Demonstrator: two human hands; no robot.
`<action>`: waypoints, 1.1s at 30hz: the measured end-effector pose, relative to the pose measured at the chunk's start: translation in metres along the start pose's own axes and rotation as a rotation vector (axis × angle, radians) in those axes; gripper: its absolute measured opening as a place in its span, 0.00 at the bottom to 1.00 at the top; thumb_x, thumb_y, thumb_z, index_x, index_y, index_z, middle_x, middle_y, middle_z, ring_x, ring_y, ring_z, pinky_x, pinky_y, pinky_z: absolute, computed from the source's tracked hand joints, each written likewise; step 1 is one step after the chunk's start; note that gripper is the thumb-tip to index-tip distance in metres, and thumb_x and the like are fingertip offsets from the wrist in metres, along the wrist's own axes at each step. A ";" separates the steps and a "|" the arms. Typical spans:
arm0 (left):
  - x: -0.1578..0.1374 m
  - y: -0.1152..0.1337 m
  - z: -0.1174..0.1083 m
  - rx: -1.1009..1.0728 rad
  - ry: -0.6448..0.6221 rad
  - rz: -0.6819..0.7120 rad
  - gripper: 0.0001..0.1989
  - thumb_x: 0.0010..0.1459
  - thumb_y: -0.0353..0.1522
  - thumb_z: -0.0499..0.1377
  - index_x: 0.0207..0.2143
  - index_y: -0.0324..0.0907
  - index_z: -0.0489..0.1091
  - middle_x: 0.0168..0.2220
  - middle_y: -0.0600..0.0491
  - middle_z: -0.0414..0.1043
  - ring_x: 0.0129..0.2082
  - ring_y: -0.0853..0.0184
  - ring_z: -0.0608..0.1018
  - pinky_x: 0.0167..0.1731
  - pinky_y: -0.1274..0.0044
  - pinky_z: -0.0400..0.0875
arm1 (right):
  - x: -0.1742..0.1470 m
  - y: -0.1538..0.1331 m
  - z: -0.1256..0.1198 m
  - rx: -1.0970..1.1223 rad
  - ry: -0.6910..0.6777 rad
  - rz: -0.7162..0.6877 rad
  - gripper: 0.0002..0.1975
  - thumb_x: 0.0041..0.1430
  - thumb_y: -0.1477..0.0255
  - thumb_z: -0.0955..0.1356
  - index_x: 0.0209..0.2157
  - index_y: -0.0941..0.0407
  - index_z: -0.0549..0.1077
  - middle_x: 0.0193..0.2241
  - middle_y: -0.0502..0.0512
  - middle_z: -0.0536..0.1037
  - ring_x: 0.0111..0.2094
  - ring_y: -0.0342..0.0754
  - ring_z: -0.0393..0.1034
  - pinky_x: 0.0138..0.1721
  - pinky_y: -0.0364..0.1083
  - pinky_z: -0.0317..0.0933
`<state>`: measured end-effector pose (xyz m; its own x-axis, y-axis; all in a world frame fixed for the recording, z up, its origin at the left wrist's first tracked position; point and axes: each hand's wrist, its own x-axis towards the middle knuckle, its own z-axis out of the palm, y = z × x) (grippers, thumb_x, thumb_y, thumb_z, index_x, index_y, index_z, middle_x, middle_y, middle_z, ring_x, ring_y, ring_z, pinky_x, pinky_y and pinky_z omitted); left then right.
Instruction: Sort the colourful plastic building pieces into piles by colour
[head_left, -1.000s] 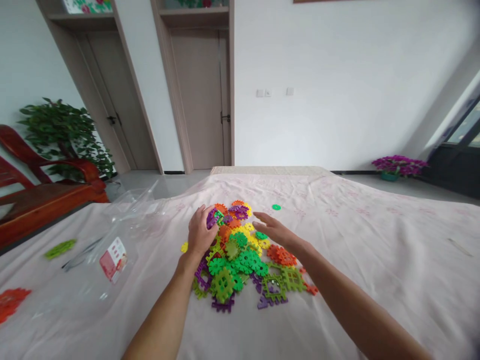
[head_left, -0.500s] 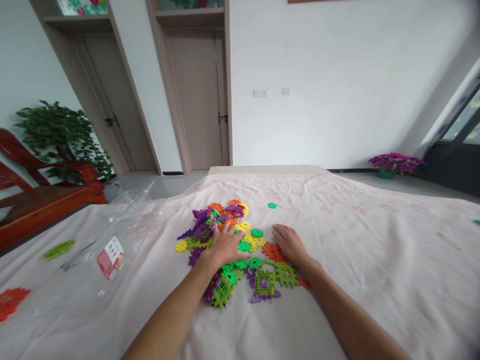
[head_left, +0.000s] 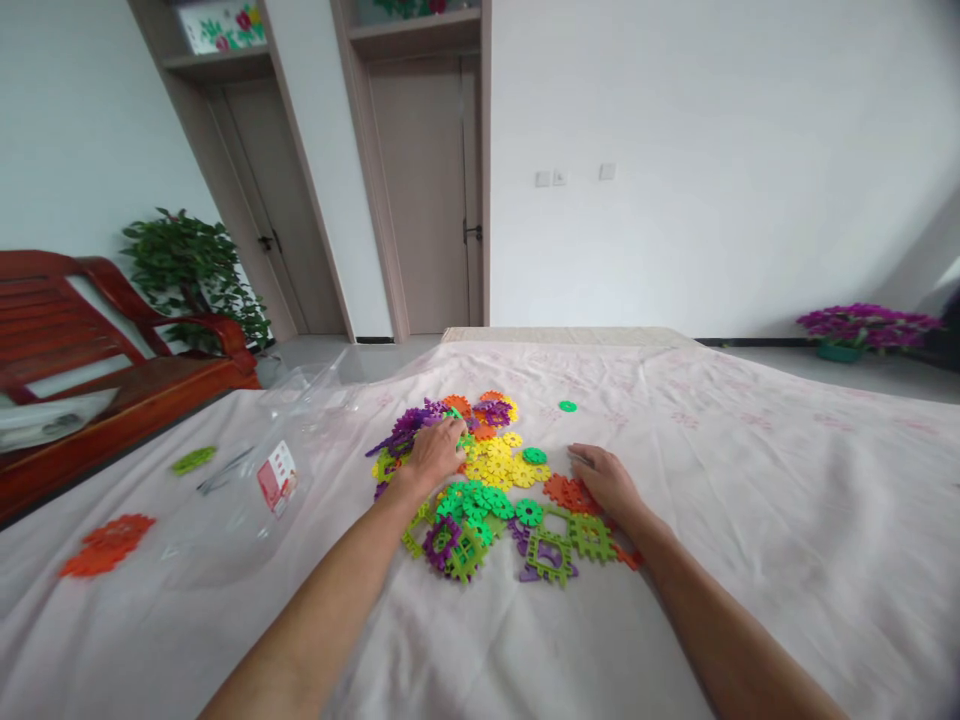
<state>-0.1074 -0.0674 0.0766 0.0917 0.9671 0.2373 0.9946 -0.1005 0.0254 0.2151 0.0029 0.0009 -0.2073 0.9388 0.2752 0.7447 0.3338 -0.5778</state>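
Note:
A pile of flat plastic interlocking pieces lies on the pale pink cloth. My left hand is on its upper left part, fingers bent together over the purple pieces; whatever is under the fingertips is hidden. Yellow discs spread right of that hand, and green discs lie nearer me. My right hand rests at the pile's right edge, fingers stretched out, beside the orange pieces. Below them are olive-green square pieces. One green disc lies apart, farther back.
A clear plastic bag with a red-and-white label lies at left. Near it are an orange piece and an olive-green piece. A red wooden chair stands beyond the left edge of the cloth.
My left hand has moved forward in the pile and its spread fingers have drawn together, uncovering more yellow discs. My right hand has barely moved. The view has turned left.

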 end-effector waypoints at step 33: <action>-0.037 0.046 -0.007 -0.102 -0.038 0.186 0.14 0.53 0.36 0.61 0.44 0.48 0.73 0.47 0.50 0.72 0.49 0.58 0.71 0.50 0.69 0.68 | -0.032 -0.061 -0.001 1.073 -0.195 0.223 0.23 0.52 0.55 0.72 0.45 0.54 0.79 0.45 0.59 0.81 0.48 0.57 0.75 0.51 0.53 0.68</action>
<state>-0.0652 -0.1094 0.0755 0.2768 0.9376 0.2106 0.9506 -0.2992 0.0829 0.1770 -0.0481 0.0285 -0.3038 0.9527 0.0112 -0.1372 -0.0321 -0.9900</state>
